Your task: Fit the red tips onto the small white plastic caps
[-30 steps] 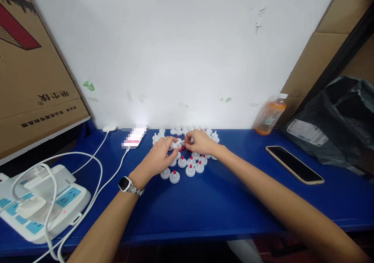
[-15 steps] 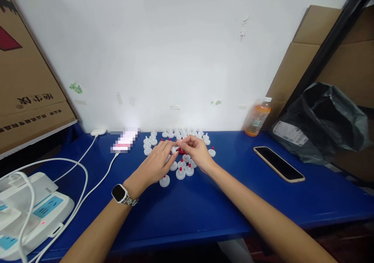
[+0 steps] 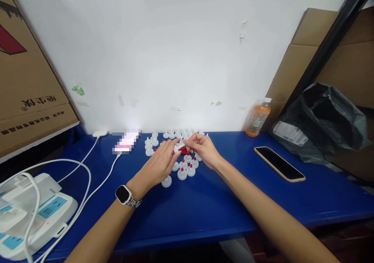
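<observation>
I see left hand (image 3: pixel 156 165) and right hand (image 3: pixel 204 150) both pinching one cap (image 3: pixel 179 147), probably light, slippery, best gripped at rim

Smooth white plastic caps (image 3: pixel 182 173) with red tips on a glossy blue tabletop (image 3: pixel 204 208); matt brown cardboard (image 3: pixel 26 80).

An orange bottle (image 3: pixel 258 119), phone (image 3: pixel 279 163), power strip (image 3: pixel 35 216) on the blue table (image 3: pixel 204 208).

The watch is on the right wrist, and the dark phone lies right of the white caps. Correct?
No: the head view shows the watch on the left wrist. The dark phone does lie right of the white caps.
</observation>
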The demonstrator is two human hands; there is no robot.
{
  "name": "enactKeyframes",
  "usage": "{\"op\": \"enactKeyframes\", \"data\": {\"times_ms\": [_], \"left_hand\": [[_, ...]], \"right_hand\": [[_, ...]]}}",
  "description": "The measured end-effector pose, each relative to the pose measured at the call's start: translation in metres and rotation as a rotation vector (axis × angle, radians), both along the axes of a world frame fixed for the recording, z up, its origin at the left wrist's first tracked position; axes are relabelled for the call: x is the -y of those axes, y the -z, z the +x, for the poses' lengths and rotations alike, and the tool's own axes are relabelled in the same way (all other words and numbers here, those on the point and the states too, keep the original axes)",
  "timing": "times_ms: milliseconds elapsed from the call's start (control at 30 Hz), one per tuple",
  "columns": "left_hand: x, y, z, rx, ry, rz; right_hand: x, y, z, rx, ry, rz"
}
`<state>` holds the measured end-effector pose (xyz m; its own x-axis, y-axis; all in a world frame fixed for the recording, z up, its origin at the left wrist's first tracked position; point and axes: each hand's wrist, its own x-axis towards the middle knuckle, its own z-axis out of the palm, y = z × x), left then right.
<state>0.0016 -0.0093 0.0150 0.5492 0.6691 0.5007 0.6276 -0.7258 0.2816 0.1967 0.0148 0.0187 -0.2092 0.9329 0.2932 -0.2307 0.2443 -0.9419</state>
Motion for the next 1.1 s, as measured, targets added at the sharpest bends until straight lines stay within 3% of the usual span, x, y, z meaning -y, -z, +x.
{"op": "enactKeyframes", "data": {"times_ms": [167,500,633,733,800,967,1100], "left_hand": [[0.001,0.001,0.0,0.017,0.013,-0.008],[-0.001,0.003,0.003,0.194,0.054,-0.107],[-0.012,0.003,-0.006,0.184,-0.051,-0.13],[-0.021,0.001,-0.021,0.184,-0.168,-0.074],[-0.025,0.0,-0.031,0.153,-0.221,-0.054],[-0.027,0.002,-0.04,0.068,-0.239,-0.11],[-0.024,0.003,-0.035,0.059,-0.233,-0.138]], "right_hand": [[0.001,0.0,-0.001,-0.01,-0.055,-0.02],[0.009,-0.014,-0.014,0.045,-0.013,0.07],[-0.015,-0.023,-0.009,0.268,0.07,0.218],[-0.052,-0.025,-0.009,0.499,0.253,0.325],[-0.077,-0.022,-0.013,0.724,0.297,0.354],[-0.113,-0.009,-0.027,1.147,0.241,0.415],[-0.12,-0.004,-0.031,1.262,0.148,0.395]]}}
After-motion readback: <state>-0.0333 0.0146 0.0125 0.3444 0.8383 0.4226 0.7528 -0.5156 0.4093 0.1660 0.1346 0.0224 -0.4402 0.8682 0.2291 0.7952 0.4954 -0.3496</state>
